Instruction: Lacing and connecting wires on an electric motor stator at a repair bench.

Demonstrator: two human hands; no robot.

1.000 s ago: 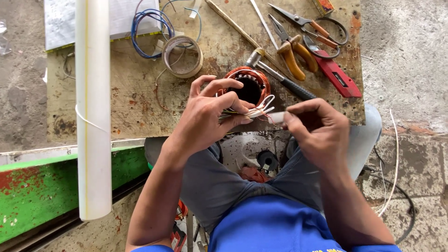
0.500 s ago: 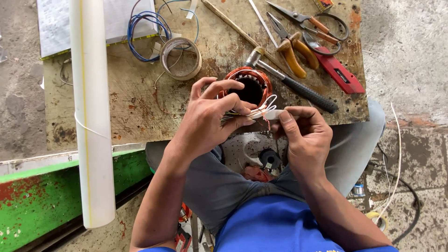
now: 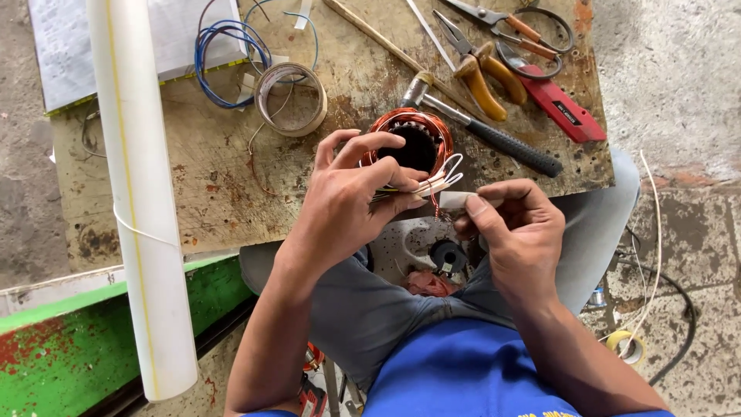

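The fingers [image 3: 401, 179] of the left hand [image 3: 347, 201] pinch together on a bundle of thin white-sleeved leads [image 3: 444, 179] that loop out of a copper-wound stator [image 3: 409, 143], a round ring of glossy orange-red wire with a dark toothed bore. The stator sits at the near edge of the desk [image 3: 208, 177], a scarred, rust-stained wooden board. Just right of the stator, the right hand [image 3: 513, 232] closes thumb and forefinger on a short pale sleeve [image 3: 455, 201], its end touching a twisted red wire at the leads.

Behind the stator lies a hammer [image 3: 478, 127] with a dull steel head and black ribbed grip, running diagonally to the right. Beyond the hammer rest pliers [image 3: 482, 73] with yellowed handles, a pair of scissors [image 3: 509, 23] and a flat red utility knife [image 3: 559, 104]. Left of the stator sits a roll of translucent tape [image 3: 291, 99], and behind it a loose coil of blue wire [image 3: 224, 54]. Further left, a long smooth white plastic pipe [image 3: 139, 193] stands across the desk's edge, a thin yellow line down its length. Near the stator, below the desk, the person's grey trousers [image 3: 370, 309] and blue shirt [image 3: 463, 371] fill the foreground, with a green, rust-flecked metal beam [image 3: 62, 355] off to the left on the rough concrete floor [image 3: 671, 77].
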